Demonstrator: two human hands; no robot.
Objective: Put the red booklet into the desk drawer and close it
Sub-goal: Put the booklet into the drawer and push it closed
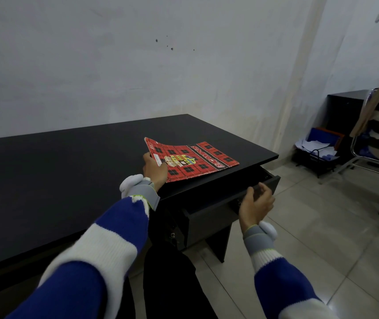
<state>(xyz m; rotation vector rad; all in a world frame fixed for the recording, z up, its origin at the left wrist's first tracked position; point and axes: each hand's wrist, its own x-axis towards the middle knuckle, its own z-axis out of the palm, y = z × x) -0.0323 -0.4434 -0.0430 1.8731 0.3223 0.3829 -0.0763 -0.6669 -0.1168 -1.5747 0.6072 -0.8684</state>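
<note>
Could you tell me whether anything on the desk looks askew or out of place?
The red booklet sits crooked on the desk, its left edge lifted and curled by the left hand. The drawer stands part open by the right hand.

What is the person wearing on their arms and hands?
Both arms have knitted sleeves with wide blue and white stripes. Each wrist has a grey strap with a thin yellow-green edge and a rounded white lump fixed to it. The left hand and right hand are bare, with no gloves and no rings that show.
</note>
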